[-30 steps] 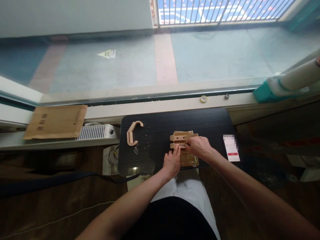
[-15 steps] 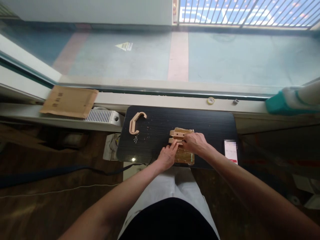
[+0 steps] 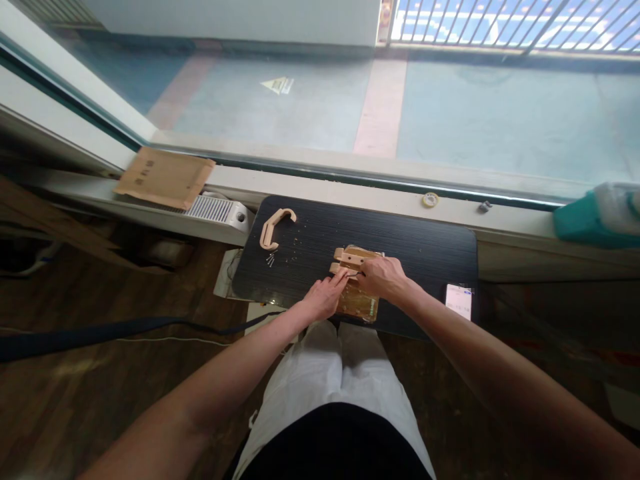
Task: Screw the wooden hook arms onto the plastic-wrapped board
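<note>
Left hand [image 3: 324,298] now touching wooden pieces [image 3: 351,255]

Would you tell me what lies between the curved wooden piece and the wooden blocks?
Only pale crumbs on the black tabletop, seen in the head view.

Table top [image 3: 415,233]: black, fine straight grain lines.
Wooden blocks [image 3: 350,257]: pale tan, on an amber-brown sheet [image 3: 357,307].
Curved bracket [image 3: 274,227], far left: pale tan.
Envelope [image 3: 163,177]: kraft brown, dark print.
Heater [image 3: 220,210]: white, ribbed grille.
Trousers [image 3: 325,380]: white.
Floor [image 3: 100,293]: dark brown planks.
</note>
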Demonstrator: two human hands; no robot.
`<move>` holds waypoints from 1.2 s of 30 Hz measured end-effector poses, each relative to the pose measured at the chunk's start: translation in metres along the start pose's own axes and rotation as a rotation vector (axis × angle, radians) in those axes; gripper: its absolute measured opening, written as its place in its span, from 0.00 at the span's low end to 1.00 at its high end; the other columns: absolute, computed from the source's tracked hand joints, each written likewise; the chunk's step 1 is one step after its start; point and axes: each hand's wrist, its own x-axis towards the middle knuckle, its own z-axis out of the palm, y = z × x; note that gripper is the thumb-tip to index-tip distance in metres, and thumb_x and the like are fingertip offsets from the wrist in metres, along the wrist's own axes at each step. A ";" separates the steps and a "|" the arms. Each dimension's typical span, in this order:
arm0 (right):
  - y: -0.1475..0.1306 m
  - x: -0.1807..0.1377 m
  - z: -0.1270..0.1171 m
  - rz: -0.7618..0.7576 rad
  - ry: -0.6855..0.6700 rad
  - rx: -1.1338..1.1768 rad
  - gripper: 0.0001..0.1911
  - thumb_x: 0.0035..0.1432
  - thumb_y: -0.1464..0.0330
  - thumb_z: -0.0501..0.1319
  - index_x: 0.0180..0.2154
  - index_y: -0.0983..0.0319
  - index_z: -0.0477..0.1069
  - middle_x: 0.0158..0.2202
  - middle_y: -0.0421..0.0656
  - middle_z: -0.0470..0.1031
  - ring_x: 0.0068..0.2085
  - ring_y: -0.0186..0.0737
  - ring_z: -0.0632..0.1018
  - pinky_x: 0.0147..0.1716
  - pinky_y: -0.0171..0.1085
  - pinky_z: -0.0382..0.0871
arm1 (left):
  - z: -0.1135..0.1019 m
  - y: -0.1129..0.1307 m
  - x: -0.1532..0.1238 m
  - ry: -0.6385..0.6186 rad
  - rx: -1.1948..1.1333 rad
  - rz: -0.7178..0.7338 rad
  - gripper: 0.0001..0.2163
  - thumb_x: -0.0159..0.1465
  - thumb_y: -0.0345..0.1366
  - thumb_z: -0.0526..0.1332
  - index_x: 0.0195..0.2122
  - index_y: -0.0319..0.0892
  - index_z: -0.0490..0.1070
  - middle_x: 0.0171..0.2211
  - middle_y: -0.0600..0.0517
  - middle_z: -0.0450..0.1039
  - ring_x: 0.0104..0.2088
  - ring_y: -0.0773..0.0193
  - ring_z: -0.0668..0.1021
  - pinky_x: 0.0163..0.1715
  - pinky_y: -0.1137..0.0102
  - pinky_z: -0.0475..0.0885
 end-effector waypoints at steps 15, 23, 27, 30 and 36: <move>0.007 0.003 -0.010 0.023 -0.034 -0.032 0.19 0.59 0.62 0.49 0.36 0.63 0.77 0.39 0.52 0.78 0.40 0.44 0.78 0.38 0.37 0.66 | -0.001 -0.002 0.000 0.002 -0.018 0.006 0.31 0.61 0.30 0.47 0.65 0.43 0.39 0.67 0.48 0.39 0.47 0.55 0.70 0.41 0.61 0.67; -0.010 -0.003 -0.017 0.138 -0.071 -0.007 0.19 0.59 0.61 0.50 0.37 0.63 0.77 0.40 0.52 0.78 0.42 0.44 0.77 0.39 0.36 0.65 | 0.000 -0.007 0.000 0.011 -0.010 0.065 0.32 0.59 0.28 0.49 0.65 0.41 0.40 0.67 0.46 0.41 0.46 0.56 0.70 0.41 0.63 0.66; -0.026 -0.014 -0.015 0.282 -0.058 0.010 0.18 0.60 0.63 0.49 0.39 0.61 0.76 0.40 0.50 0.78 0.42 0.43 0.77 0.39 0.36 0.65 | 0.002 -0.009 0.002 0.024 -0.010 0.090 0.32 0.58 0.26 0.48 0.65 0.39 0.42 0.67 0.47 0.41 0.46 0.55 0.69 0.39 0.62 0.68; -0.037 -0.023 -0.012 0.343 -0.070 0.039 0.19 0.60 0.62 0.48 0.40 0.60 0.76 0.40 0.50 0.78 0.42 0.43 0.77 0.38 0.36 0.65 | 0.002 -0.012 0.004 0.010 -0.011 0.120 0.31 0.58 0.27 0.48 0.64 0.40 0.46 0.66 0.47 0.43 0.46 0.54 0.70 0.39 0.62 0.68; -0.033 -0.029 -0.007 0.343 -0.060 0.053 0.18 0.60 0.63 0.48 0.40 0.59 0.75 0.41 0.49 0.78 0.42 0.44 0.77 0.38 0.37 0.65 | 0.001 -0.013 0.006 0.055 -0.006 0.142 0.31 0.57 0.27 0.48 0.64 0.38 0.46 0.66 0.46 0.44 0.46 0.56 0.70 0.39 0.63 0.70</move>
